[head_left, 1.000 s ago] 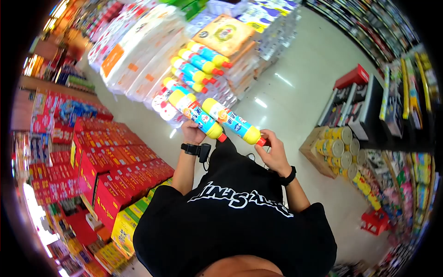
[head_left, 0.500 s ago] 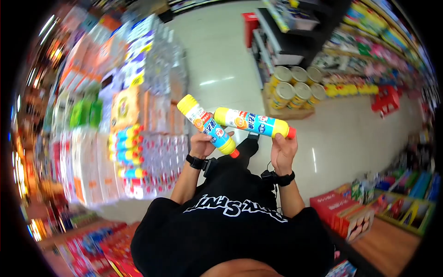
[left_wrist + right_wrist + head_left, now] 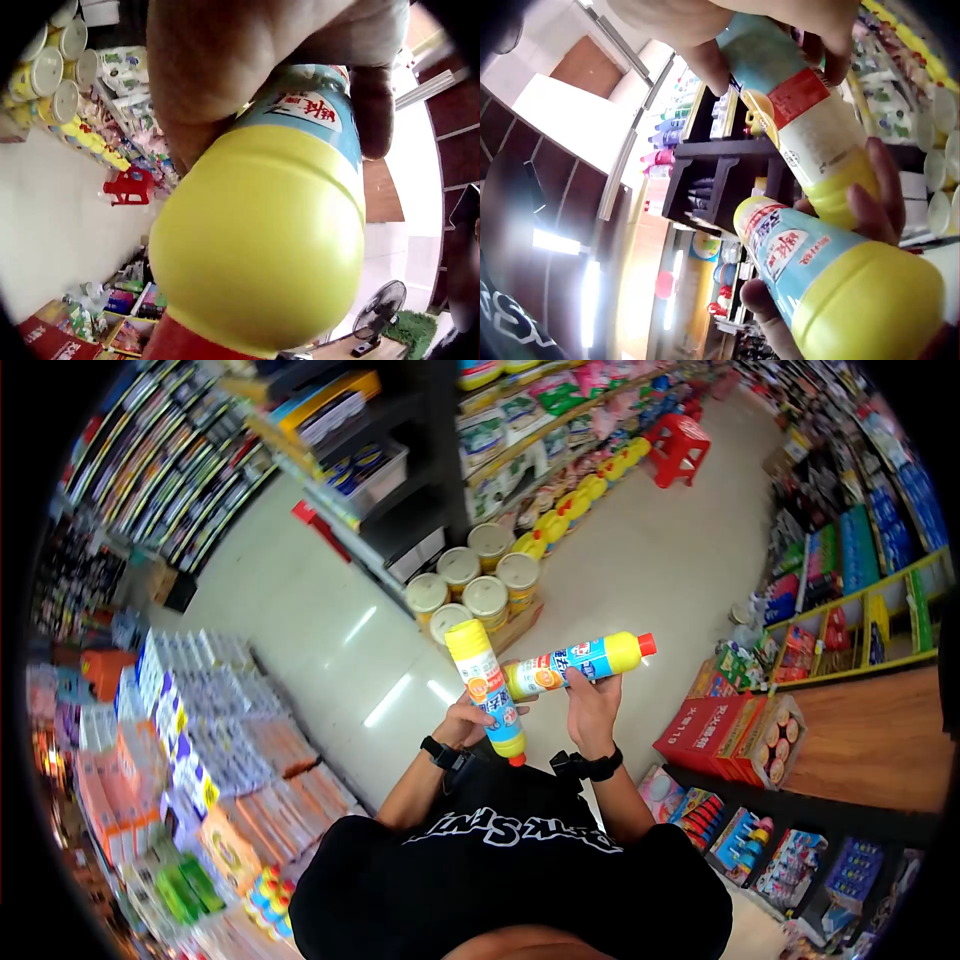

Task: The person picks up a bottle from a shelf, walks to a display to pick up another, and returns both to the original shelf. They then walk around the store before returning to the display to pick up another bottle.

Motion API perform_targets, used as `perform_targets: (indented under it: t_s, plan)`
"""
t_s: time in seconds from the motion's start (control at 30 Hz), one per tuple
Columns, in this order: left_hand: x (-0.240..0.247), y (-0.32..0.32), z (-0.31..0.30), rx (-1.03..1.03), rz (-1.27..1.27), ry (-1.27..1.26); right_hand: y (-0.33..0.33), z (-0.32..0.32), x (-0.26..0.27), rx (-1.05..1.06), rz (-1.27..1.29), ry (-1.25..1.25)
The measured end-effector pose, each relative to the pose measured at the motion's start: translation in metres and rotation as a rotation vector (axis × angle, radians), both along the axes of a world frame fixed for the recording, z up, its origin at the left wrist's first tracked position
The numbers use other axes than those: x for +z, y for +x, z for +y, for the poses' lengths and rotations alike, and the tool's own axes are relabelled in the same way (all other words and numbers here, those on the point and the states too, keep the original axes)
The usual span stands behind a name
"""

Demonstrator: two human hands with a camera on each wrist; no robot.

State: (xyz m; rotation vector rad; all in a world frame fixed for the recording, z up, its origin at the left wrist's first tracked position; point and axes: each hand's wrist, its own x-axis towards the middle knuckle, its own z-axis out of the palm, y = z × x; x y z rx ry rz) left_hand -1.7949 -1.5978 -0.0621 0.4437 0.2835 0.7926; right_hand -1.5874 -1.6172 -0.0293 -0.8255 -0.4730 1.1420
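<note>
My left hand [image 3: 463, 724] grips a yellow bottle [image 3: 470, 641] with a blue and white label, its red cap pointing down toward my body. A second bottle of the same kind [image 3: 612, 653] lies almost level in my right hand [image 3: 594, 712], red cap to the right. The left wrist view shows the left bottle's yellow shoulder [image 3: 259, 232] close up, with fingers around the label. From the right wrist, the left bottle [image 3: 840, 277] appears below the right one [image 3: 817, 127]. Fingers [image 3: 883, 187] of the left hand are at the right bottle's yellow base.
Lidded yellow tubs [image 3: 486, 598] stand ahead beside a dark shelf [image 3: 405, 510]. A red stool [image 3: 680, 448] is farther right. Stacked paper packs [image 3: 215, 720] fill the left, with more such bottles [image 3: 268, 900] on them. A wooden counter [image 3: 870, 750] with a red box [image 3: 700, 735] is at right.
My body has turned right, so the paper stack has shifted to the lower left and the tubs come ahead. Both bottles stay in my hands; the left stands steeper, the right's cap end has risen.
</note>
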Motion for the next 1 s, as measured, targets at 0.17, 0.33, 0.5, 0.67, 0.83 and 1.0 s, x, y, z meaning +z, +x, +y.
perform_targets:
  t_s: [0.17,0.33,0.5,0.67,0.83,1.0]
  plan:
    - [0.002,0.077,0.086,-0.243,0.055,0.004,0.070,0.042,0.013,-0.247,-0.008,-0.027]
    - [-0.015,0.161,0.156,-0.294,0.379,0.086,0.157,0.074,0.020,-0.438,-0.164,-0.035]
    - [-0.015,0.269,0.216,-0.361,0.448,0.110,0.256,0.121,0.012,-0.275,-0.263,-0.108]
    - [-0.015,0.374,0.277,-0.449,0.221,0.009,0.354,0.173,0.013,-0.109,-0.290,-0.165]
    - [0.028,0.466,0.333,-0.625,0.110,0.036,0.449,0.226,0.011,-0.081,-0.229,-0.138]
    - [0.028,0.550,0.379,-0.561,0.267,0.336,0.525,0.275,0.017,-0.130,-0.145,-0.150]
